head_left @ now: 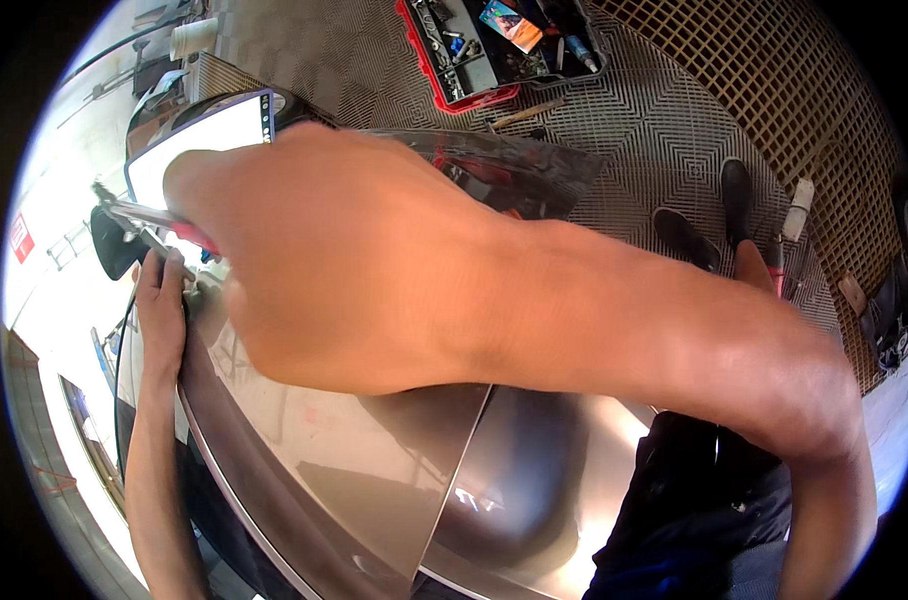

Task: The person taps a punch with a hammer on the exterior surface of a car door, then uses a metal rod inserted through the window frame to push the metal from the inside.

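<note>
My right hand [344, 270] fills the middle of the view, close to the camera. It is closed around a metal rod tool [149, 212] with a pinkish-red grip, whose shaft points left. Most of the grip is hidden by the hand. Below the shaft, my left hand [161, 300] lies along the edge of a glossy bronze car panel [354, 460], its fingers stretched out. A thin dark piece passes by its fingertips; I cannot tell whether they touch it. Behind my right hand, a bright white light panel [214, 135] is partly covered.
A red-edged toolbox [464, 95] with small tools sits open on the patterned floor at the back. A wooden-handled tool [527, 113] lies beside it. Dark shiny sheeting [534, 165] rests past my forearm. Dark shoes [737, 195] show at right, and a black side mirror [114, 243] at left.
</note>
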A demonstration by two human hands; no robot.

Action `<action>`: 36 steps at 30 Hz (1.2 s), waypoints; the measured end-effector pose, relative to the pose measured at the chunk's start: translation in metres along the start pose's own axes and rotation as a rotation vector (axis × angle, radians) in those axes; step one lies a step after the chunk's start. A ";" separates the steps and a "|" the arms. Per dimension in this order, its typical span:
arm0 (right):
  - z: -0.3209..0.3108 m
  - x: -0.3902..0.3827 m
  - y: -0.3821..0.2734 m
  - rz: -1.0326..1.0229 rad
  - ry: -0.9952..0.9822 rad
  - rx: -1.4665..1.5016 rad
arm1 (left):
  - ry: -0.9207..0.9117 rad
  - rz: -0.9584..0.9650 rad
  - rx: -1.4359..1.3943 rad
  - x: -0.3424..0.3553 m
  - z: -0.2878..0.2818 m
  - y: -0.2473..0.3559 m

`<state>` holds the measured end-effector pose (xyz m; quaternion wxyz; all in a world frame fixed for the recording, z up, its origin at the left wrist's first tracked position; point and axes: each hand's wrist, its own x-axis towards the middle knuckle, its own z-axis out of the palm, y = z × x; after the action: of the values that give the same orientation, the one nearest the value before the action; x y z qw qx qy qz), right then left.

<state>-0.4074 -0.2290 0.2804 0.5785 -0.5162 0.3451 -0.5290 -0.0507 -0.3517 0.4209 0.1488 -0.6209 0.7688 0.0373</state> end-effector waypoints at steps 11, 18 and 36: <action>-0.011 0.005 0.001 0.080 -0.082 -0.024 | 0.032 -0.199 -0.229 0.000 -0.002 0.001; -0.017 0.002 0.017 0.142 -0.299 -0.086 | 0.115 -0.432 -0.335 0.002 -0.015 -0.016; 0.005 -0.005 0.024 0.020 0.004 0.058 | 0.129 -0.475 -0.506 0.003 -0.014 -0.034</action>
<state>-0.3978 -0.2250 0.2579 0.5978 -0.4946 0.3360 -0.5341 -0.0205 -0.3652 0.4379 -0.0541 -0.8006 0.5772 0.1514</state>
